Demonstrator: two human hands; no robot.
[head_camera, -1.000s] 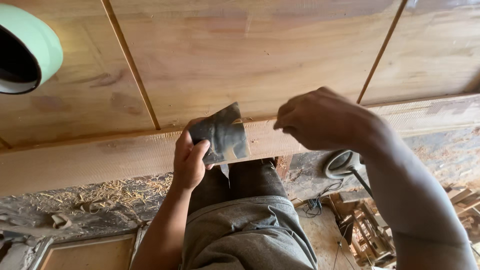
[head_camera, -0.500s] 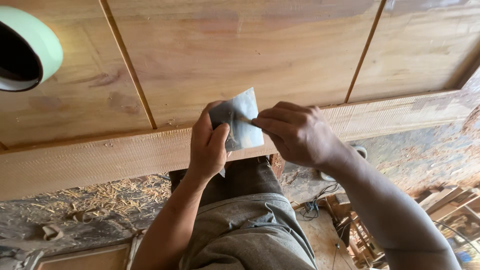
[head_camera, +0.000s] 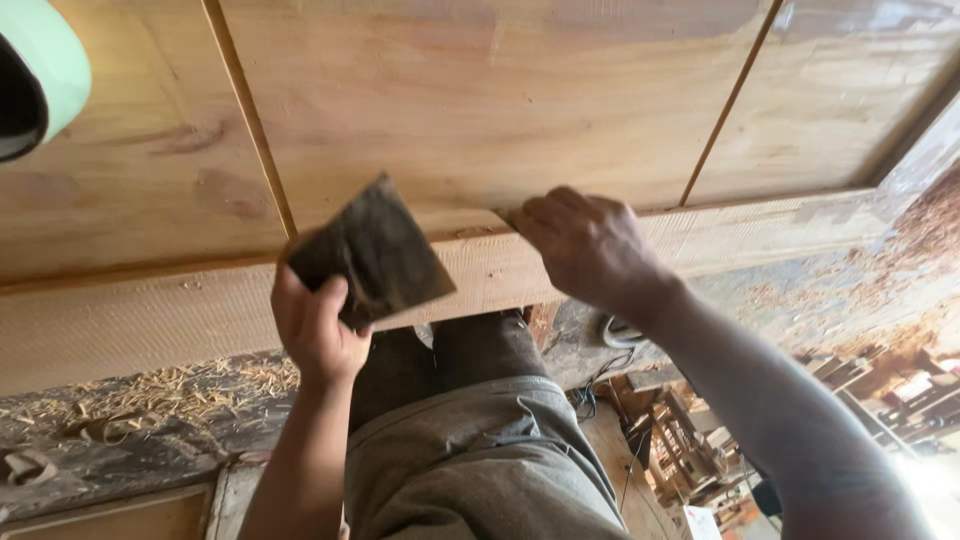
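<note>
Right hand (head_camera: 585, 245) has let go of the sandpaper (head_camera: 372, 252) and moved right, now resting on the panel (head_camera: 480, 100) edge. Left hand (head_camera: 315, 325) alone holds the sheet, lower and further left than before. Sheet turned: dark face shows instead of the pale side.

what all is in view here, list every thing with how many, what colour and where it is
wooden panel: one, light brown with thin grooves, fills the upper picture.
front edge board: one, pale wood, runs below the panel.
dark sheet: one, dark grey-brown, held up over the edge board.
round object: one, pale green with a dark inside, top left corner.
wood shavings: many, straw-coloured, on the floor lower left.
wood offcuts: several, brown, lower right.
grey trousers: one pair, bottom centre.
left hand: one, gripping the dark sheet.
right hand: one, fingers on the panel's front edge.
</note>
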